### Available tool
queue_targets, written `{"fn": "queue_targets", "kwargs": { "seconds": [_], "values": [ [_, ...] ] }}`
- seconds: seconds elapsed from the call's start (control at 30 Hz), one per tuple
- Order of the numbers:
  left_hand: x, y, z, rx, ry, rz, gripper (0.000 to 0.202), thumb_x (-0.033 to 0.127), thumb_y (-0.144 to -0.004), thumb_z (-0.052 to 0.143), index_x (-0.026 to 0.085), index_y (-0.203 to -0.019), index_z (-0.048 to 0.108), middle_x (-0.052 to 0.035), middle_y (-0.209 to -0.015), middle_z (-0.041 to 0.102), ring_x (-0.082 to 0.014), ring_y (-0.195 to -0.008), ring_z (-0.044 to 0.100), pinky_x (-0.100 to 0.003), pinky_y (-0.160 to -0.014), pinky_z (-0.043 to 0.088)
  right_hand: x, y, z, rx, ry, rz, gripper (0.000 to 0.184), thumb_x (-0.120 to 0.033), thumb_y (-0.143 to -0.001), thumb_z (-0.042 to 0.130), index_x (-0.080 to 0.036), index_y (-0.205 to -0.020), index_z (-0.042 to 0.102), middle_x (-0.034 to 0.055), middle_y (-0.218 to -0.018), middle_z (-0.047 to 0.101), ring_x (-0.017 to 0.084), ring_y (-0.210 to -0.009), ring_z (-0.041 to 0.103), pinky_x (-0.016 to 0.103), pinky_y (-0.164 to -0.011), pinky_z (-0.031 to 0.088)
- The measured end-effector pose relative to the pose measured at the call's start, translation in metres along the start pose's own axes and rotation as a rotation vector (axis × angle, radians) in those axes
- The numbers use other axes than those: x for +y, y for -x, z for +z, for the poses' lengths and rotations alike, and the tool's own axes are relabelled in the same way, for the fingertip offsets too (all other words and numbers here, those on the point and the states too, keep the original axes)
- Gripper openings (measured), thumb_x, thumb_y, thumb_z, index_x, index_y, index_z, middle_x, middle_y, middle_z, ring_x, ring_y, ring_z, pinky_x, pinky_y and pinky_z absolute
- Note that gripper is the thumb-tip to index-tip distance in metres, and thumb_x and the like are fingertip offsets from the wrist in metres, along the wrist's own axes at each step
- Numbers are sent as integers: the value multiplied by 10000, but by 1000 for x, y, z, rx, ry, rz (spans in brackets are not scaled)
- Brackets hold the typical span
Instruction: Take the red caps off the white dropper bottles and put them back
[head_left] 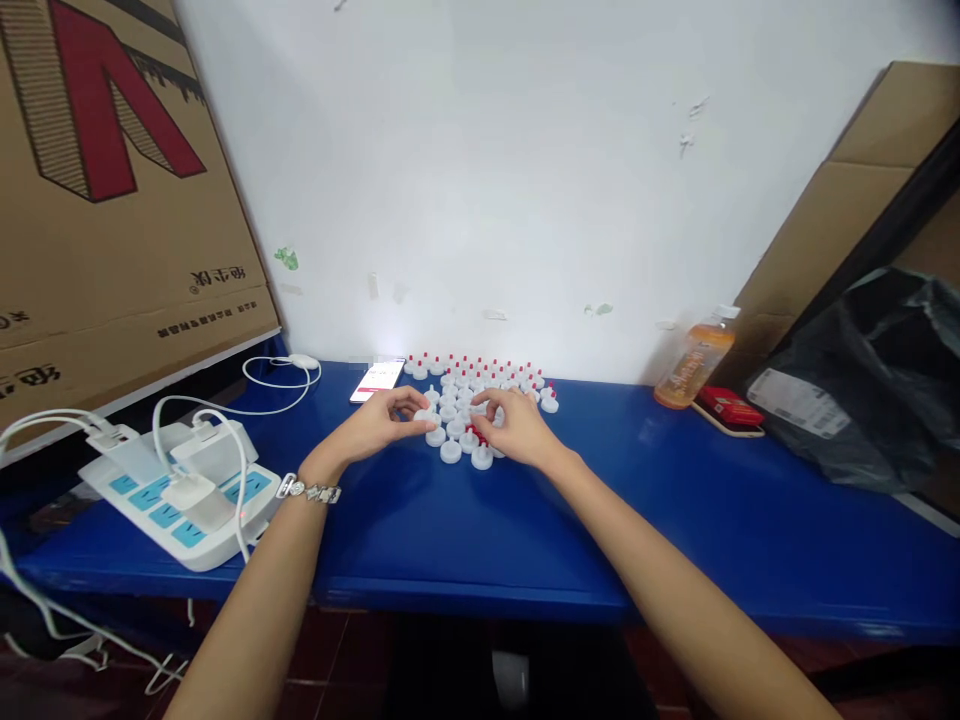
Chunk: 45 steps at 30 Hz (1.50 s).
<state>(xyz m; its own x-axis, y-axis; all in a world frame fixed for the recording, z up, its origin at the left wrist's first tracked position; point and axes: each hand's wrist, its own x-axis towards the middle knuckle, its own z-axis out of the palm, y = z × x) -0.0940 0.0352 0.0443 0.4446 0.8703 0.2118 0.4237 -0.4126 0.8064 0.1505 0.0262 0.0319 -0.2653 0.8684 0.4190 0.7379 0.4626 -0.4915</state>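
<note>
Many white round nozzle caps (451,452) stand grouped on the blue table between my hands. Those in the back rows carry small red tips (480,361), while several at the front are plain white. My left hand (384,420) is closed at the group's left side, its thumb and fingers pinching a white nozzle cap (424,416). On the other side, my right hand (517,426) has its thumb and index finger curled together over the caps. What sits between those fingertips is too small to make out. Loose red tips (475,434) show just beneath them.
A lit phone (379,378) lies behind my left hand. At left is a power strip (180,500) with white cables; a large cardboard box (135,230) leans behind it. An orange drink bottle (694,360), a red packet (730,407) on a phone, and a black plastic bag (862,390) are at right.
</note>
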Motion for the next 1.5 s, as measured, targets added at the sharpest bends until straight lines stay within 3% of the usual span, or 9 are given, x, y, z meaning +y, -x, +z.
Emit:
{"fn": "queue_targets", "kwargs": {
  "seconds": [0.43, 0.7, 0.8, 0.9, 0.97, 1.07, 1.2, 1.33, 1.5],
  "values": [
    [-14, 2, 3, -199, -72, -150, 432, 500, -642, 805, 183, -908, 680, 24, -701, 574, -141, -657, 536, -247, -586, 403, -17, 11, -2, -80, -108, -48, 118, -304, -841, 632, -213, -806, 698, -10, -643, 620, 186, -780, 551, 328, -794, 356],
    [-17, 0, 12, -104, -20, -122, 404, 392, -630, 809, 184, -883, 573, -14, -759, 662, -179, -719, 627, -288, -648, 493, -6, 2, 1, -69, -181, -17, 164, -302, -847, 598, -191, -795, 706, -1, -667, 661, 155, -679, 583, 291, -716, 406],
    [-16, 2, 7, -101, -29, -122, 328, 372, -672, 764, 186, -856, 566, -2, -736, 642, -163, -684, 603, -268, -616, 467, -2, -18, 3, -11, -163, -7, 163, -295, -844, 589, -182, -837, 706, 8, -703, 681, 157, -681, 597, 280, -694, 416],
    [-21, 2, 3, -22, -89, -145, 240, 384, -739, 684, 189, -816, 566, 16, -681, 592, -148, -627, 555, -256, -573, 422, -1, -56, 12, -17, -68, -19, 199, -299, -855, 575, -191, -934, 722, 15, -759, 709, 163, -694, 610, 288, -714, 420],
    [-26, 2, 3, 43, -150, -171, 234, 416, -774, 639, 195, -807, 567, 18, -650, 578, -151, -594, 538, -256, -540, 390, -4, -88, 23, -54, 46, -11, 239, -311, -869, 565, -203, -1009, 726, 29, -813, 729, 183, -751, 634, 307, -762, 420],
    [-34, 1, 6, 40, -234, -200, 265, 466, -807, 597, 206, -769, 568, 2, -640, 605, -169, -582, 552, -266, -522, 360, -11, -135, 46, -121, 263, 2, 301, -345, -884, 569, -206, -1114, 704, 74, -961, 746, 243, -956, 644, 380, -911, 385],
    [-37, 0, 10, 52, -288, -202, 274, 481, -821, 586, 212, -765, 575, -13, -673, 641, -183, -604, 574, -275, -531, 360, -20, -173, 76, -199, 363, 25, 323, -375, -895, 579, -182, -1128, 691, 131, -1113, 721, 279, -1090, 607, 429, -976, 340],
    [-36, 0, 11, 49, -304, -198, 282, 488, -841, 572, 213, -781, 575, -17, -688, 646, -186, -608, 576, -277, -535, 358, -27, -180, 85, -194, 347, 36, 189, -262, -887, 575, -157, -933, 724, 131, -1013, 738, 255, -1008, 631, 396, -942, 350],
    [-32, -1, 5, 126, -307, -112, 301, 494, -897, 516, 199, -928, 569, -12, -717, 609, -185, -633, 572, -291, -582, 400, -29, -151, 57, -81, 275, -8, 195, -306, -915, 538, -178, -896, 684, 71, -904, 732, 204, -891, 633, 338, -876, 368]
  ]
}}
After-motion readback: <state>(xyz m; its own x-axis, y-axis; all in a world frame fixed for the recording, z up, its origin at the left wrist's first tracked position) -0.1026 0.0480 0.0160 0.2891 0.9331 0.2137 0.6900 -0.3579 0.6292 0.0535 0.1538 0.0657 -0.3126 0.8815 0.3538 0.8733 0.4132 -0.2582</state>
